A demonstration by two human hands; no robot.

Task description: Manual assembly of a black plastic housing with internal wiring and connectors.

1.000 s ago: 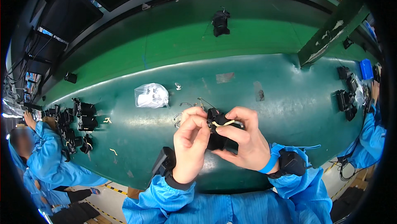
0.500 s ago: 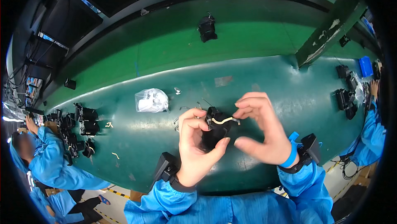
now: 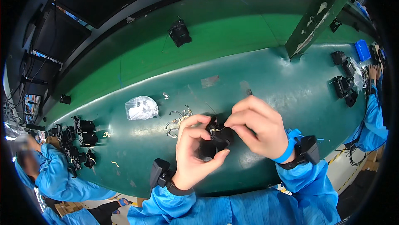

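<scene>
My left hand is curled around a black moulded part, fingers at its upper left side and thumb below. A narrow cream strip, like a flexible ribbon cable, lies across the top of that part. My right hand pinches the strip's right end between thumb and forefinger; the fingertips hide that end. Just left of the part, several similar pale strips with dark ends lie loosely heaped on the green table.
A clear plastic bag with white contents lies left of the strips. Black assemblies crowd the left side, with more at the right near a blue bin. One black unit stands farther back. People work at both ends.
My right hand has moved left and closed from a spread pose onto the strip's free end. My left hand still holds the black part. The view has shifted somewhat.
</scene>
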